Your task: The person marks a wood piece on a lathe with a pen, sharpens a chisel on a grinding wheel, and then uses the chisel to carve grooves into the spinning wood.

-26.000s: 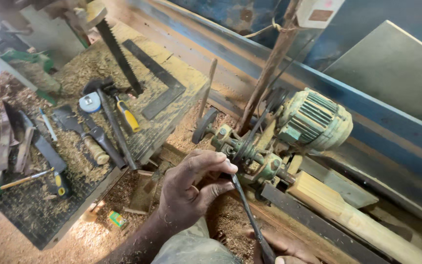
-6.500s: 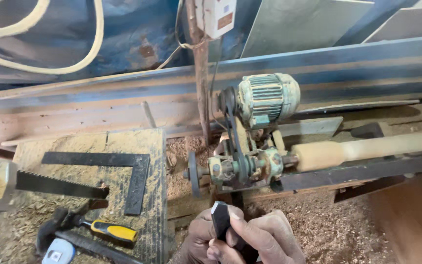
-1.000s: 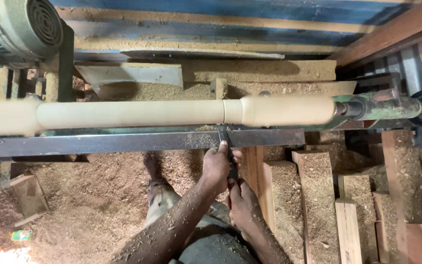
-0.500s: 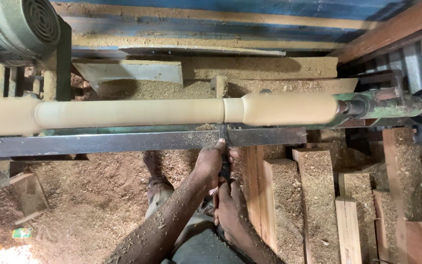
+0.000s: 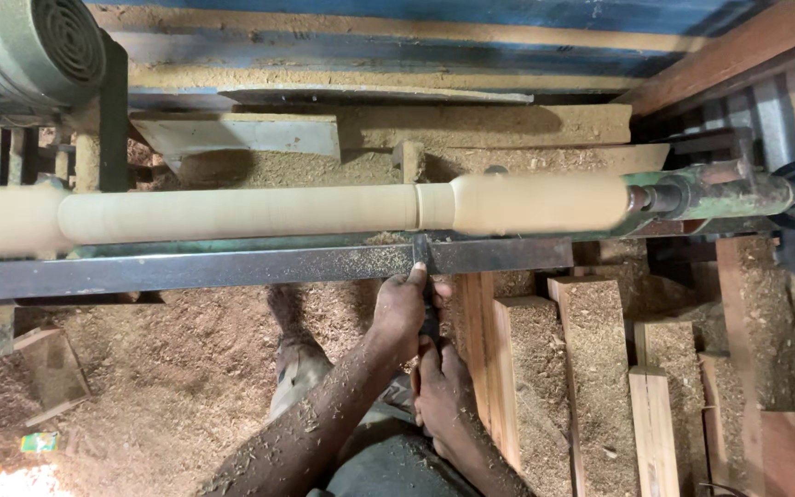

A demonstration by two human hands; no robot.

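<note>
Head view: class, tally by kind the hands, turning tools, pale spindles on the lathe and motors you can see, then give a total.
Hands: 2, the left hand and the right hand
Turning tool: 1
Pale wooden spindle: 1
Green motor: 1
Total: 5

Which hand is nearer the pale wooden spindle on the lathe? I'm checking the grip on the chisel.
Left. The left hand grips the chisel at the steel tool rest, just below the spindle. The right hand holds the handle farther back.
</note>
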